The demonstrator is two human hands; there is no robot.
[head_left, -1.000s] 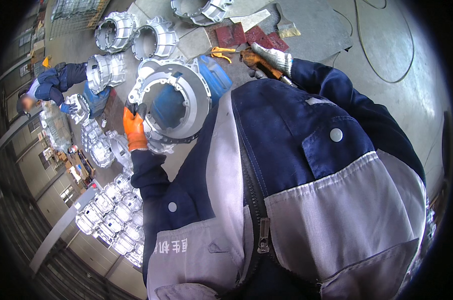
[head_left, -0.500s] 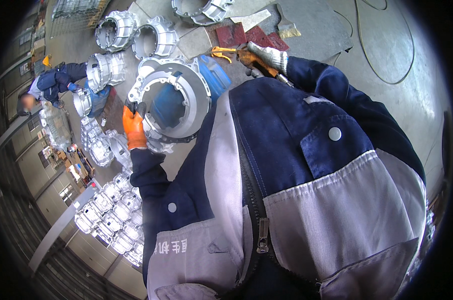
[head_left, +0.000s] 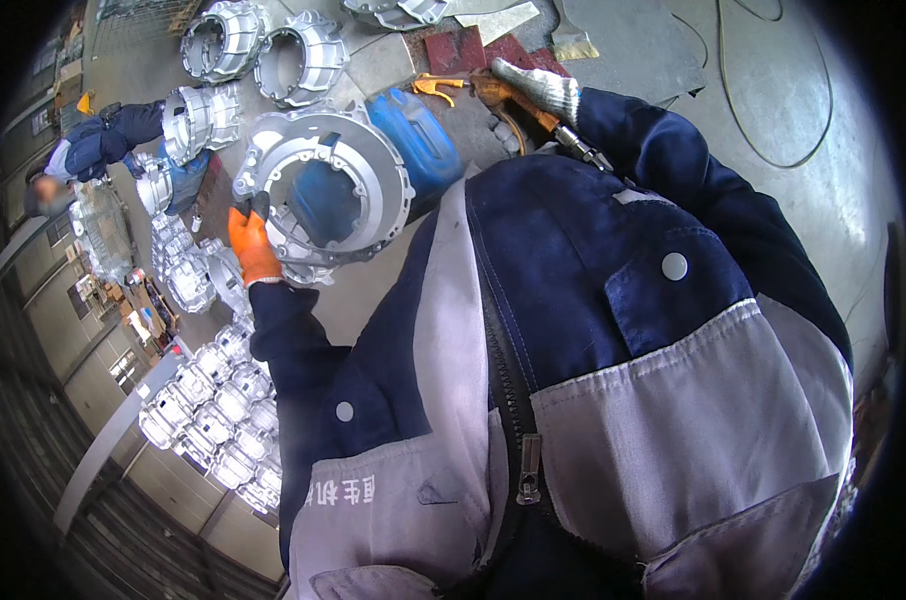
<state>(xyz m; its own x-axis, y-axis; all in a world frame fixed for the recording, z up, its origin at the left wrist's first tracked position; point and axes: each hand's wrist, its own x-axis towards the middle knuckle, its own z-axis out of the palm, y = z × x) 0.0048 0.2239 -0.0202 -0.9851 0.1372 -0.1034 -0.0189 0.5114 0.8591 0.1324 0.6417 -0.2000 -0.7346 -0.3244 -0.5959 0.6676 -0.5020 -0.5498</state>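
My left hand (head_left: 254, 245), in an orange glove with dark fingertips, grips the near-left rim of a large ring-shaped cast metal housing (head_left: 388, 185). Through its wide opening shows a blue surface. Against the housing's right side is a blue plastic jug (head_left: 418, 140). Farther right, my right hand (head_left: 503, 95), in a soiled orange-brown glove with a pale knit back, is closed around what looks like an air blow gun (head_left: 435, 87). Its yellow end points left toward the housing, and a metal coupling (head_left: 583, 148) sticks out below the hand. The right fingers are partly hidden.
More cast housings (head_left: 301, 58) stand at the far left, and rows of castings (head_left: 213, 410) lie lower left. Another person (head_left: 103, 140) bends over castings at the left. Dark red pads (head_left: 455, 48) lie beyond my right hand. A hose (head_left: 825, 110) curves over the floor at right.
The view has shifted, so the housing and my left hand on it appear slightly farther left and up. More of the blue jug and the metal coupling shows. Both hands keep their hold.
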